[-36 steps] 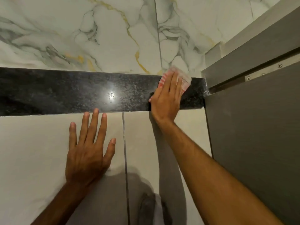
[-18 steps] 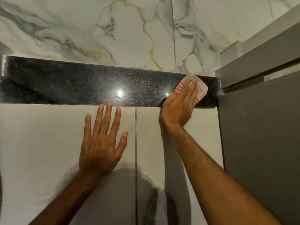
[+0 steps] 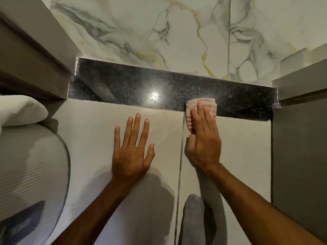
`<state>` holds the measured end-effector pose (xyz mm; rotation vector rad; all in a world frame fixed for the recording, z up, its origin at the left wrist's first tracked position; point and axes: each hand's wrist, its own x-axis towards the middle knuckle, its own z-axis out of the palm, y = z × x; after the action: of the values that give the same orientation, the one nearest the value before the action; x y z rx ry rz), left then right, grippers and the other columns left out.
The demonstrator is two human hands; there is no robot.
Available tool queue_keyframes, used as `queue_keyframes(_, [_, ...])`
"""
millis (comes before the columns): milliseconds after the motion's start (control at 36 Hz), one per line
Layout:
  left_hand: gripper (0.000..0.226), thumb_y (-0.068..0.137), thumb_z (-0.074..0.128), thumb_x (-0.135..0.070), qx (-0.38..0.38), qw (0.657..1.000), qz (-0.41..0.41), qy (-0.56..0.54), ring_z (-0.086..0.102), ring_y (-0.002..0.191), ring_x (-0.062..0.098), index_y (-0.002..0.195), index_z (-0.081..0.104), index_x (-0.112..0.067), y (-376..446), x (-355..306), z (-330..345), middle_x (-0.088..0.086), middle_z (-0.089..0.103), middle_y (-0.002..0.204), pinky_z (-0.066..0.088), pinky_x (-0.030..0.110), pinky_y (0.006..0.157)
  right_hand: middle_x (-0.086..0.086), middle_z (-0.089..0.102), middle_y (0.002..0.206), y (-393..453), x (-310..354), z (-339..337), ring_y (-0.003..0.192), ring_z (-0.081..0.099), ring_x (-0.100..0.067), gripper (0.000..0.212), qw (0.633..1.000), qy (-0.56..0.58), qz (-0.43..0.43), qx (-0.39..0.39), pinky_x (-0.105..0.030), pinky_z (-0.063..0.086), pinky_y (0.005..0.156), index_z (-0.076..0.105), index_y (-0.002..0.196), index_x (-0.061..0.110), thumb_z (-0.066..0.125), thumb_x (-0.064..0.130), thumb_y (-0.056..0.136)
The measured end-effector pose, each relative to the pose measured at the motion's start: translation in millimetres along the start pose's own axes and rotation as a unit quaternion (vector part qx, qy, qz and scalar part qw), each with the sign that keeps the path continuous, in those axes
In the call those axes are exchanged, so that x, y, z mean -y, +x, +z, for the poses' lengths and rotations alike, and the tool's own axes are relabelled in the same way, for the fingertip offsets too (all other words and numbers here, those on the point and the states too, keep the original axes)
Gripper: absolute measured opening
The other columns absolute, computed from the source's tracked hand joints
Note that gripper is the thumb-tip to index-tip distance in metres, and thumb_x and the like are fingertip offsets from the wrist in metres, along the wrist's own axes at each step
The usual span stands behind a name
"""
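Cloth: one pink-and-white striped cloth [image 3: 192, 105], bunched up, lying across the near edge of the black strip and onto the beige floor, under the right hand's fingers.
Pillow: one white pillow [image 3: 19, 110] at the far left, resting on one grey ribbed mattress [image 3: 30, 165].
Left hand: one left hand [image 3: 131, 152], flat on the left floor tile, all five fingers straight and spread wide, holding nothing; it is near the cloth but apart from it.
Floor tiles: two pale beige floor tiles [image 3: 92, 131], split by one thin dark grout joint [image 3: 180, 165] that runs between the two hands.
Black strip: one polished black speckled stone strip [image 3: 123, 85], running from left to right between the tiles and the wall, with one bright glare spot on it.
Right hand: one right hand [image 3: 203, 144], just right of the joint, fingers straight and close together, pressing down on the cloth; the thumb is tucked at its left side.
Wall: white marble wall [image 3: 159, 32] with grey and gold veins, two slabs, one vertical seam.
Panel: one plain grey panel [image 3: 299, 156] at the far right.
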<state>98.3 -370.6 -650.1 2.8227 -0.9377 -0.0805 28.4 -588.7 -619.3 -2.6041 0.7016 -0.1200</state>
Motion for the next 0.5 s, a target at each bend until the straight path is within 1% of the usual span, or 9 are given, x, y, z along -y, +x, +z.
queue_keyframes(83, [0.067,0.112,0.044,-0.043,-0.033,0.999,-0.020,0.015,0.031,0.164,0.041,0.170,0.037,-0.011,-4,1,1,0.021,0.033,0.176,0.027,0.068,0.132,-0.012,0.027,0.182,52,46,20,0.171,0.023,-0.032,0.071,0.986,-0.056,0.119,-0.101,-0.051,0.023,0.141,0.025,0.174,0.009,0.036,0.024,0.105])
queue_keyframes(139, [0.063,0.114,0.046,-0.039,-0.046,0.997,-0.045,0.034,0.034,0.162,0.044,0.168,0.039,-0.008,-8,8,2,0.024,0.036,0.173,0.034,0.070,0.128,-0.017,0.021,0.182,79,83,41,0.171,0.021,-0.036,0.073,0.978,-0.091,0.148,-0.112,-0.051,0.016,0.141,0.020,0.174,0.005,0.022,0.034,0.107])
queue_keyframes(167, [0.061,0.115,0.045,-0.037,-0.049,0.996,-0.056,0.044,0.035,0.161,0.044,0.168,0.039,-0.007,-11,13,1,0.025,0.036,0.173,0.035,0.071,0.127,-0.017,0.017,0.183,85,100,49,0.172,0.017,-0.036,0.074,0.981,-0.102,0.136,-0.096,-0.049,0.011,0.141,0.017,0.175,0.006,0.017,0.036,0.107])
queue_keyframes(222, [0.061,0.117,0.041,-0.038,-0.035,0.995,-0.083,0.046,0.031,0.163,0.045,0.169,0.035,-0.008,-22,27,-3,0.026,0.032,0.175,0.031,0.071,0.128,-0.013,0.010,0.185,78,123,63,0.174,0.009,-0.032,0.071,0.992,-0.109,0.044,-0.039,-0.047,0.005,0.142,0.013,0.176,0.011,0.021,0.035,0.110])
queue_keyframes(278, [0.063,0.117,0.036,-0.040,-0.013,0.994,-0.109,0.029,0.024,0.166,0.044,0.172,0.029,-0.011,-31,40,-10,0.024,0.025,0.178,0.026,0.072,0.131,-0.009,0.010,0.186,54,127,65,0.174,0.006,-0.028,0.072,0.992,-0.091,-0.082,0.022,-0.048,0.006,0.144,0.014,0.176,0.016,0.036,0.033,0.109])
queue_keyframes(333, [0.063,0.117,0.033,-0.041,-0.005,0.992,-0.125,0.026,0.022,0.167,0.043,0.173,0.027,-0.013,-37,51,-15,0.022,0.021,0.180,0.023,0.071,0.132,-0.006,0.010,0.186,20,112,56,0.174,0.005,-0.025,0.076,0.978,-0.085,-0.176,0.073,-0.051,0.013,0.143,0.015,0.176,0.019,0.043,0.033,0.107])
queue_keyframes(361, [0.064,0.117,0.033,-0.042,-0.006,0.991,-0.134,0.028,0.022,0.167,0.043,0.173,0.027,-0.013,-39,54,-16,0.022,0.021,0.180,0.023,0.071,0.132,-0.005,0.010,0.186,4,100,48,0.175,0.005,-0.024,0.078,0.971,-0.092,-0.198,0.094,-0.052,0.015,0.142,0.016,0.176,0.019,0.044,0.033,0.105])
queue_keyframes(417, [0.065,0.116,0.031,-0.043,-0.008,0.989,-0.145,0.031,0.021,0.167,0.042,0.173,0.027,-0.013,-39,55,-17,0.021,0.021,0.180,0.021,0.070,0.132,-0.002,0.011,0.186,-18,71,32,0.174,0.007,-0.021,0.079,0.966,-0.112,-0.203,0.114,-0.051,0.019,0.141,0.017,0.176,0.020,0.045,0.033,0.103])
queue_keyframes(500, [0.068,0.113,0.030,-0.046,0.003,0.987,-0.162,0.021,0.015,0.170,0.039,0.175,0.022,-0.017,-35,51,-16,0.018,0.015,0.182,0.014,0.068,0.135,-0.001,0.012,0.186,-13,50,15,0.174,0.009,-0.021,0.078,0.975,-0.133,-0.150,0.096,-0.049,0.019,0.141,0.018,0.176,0.020,0.043,0.033,0.103])
